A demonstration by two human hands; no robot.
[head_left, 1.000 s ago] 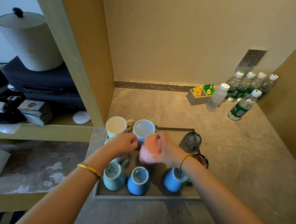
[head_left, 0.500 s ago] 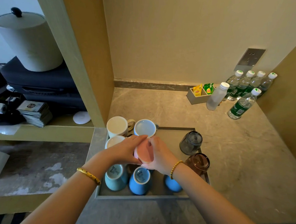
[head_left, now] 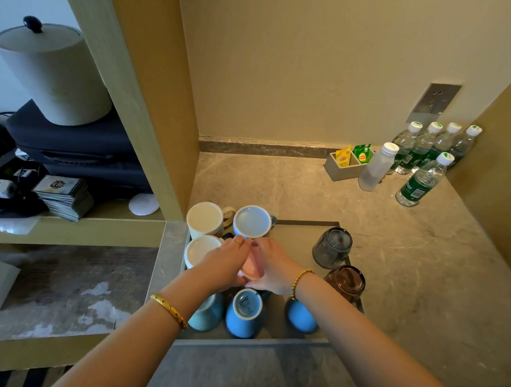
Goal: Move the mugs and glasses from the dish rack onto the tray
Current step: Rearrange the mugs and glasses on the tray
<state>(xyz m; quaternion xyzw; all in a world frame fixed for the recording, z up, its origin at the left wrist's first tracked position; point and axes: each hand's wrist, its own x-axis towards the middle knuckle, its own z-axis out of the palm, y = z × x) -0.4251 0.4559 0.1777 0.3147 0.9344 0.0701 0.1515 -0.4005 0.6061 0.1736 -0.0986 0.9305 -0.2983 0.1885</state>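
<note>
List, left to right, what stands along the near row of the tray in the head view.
Teal mug → blue mug with its printed base up → blue mug partly hidden under the right forearm. All three are upside down. Farther right, the brown glass sits slightly farther back, at the tray's right edge.

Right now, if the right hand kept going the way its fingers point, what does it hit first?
Probably the light blue mug, just beyond the right hand, which grips the pink mug together with the left hand. Depth is unclear.

Both arms reach forward, left hand [head_left: 226,263] and right hand [head_left: 273,269] cupped together.
</note>
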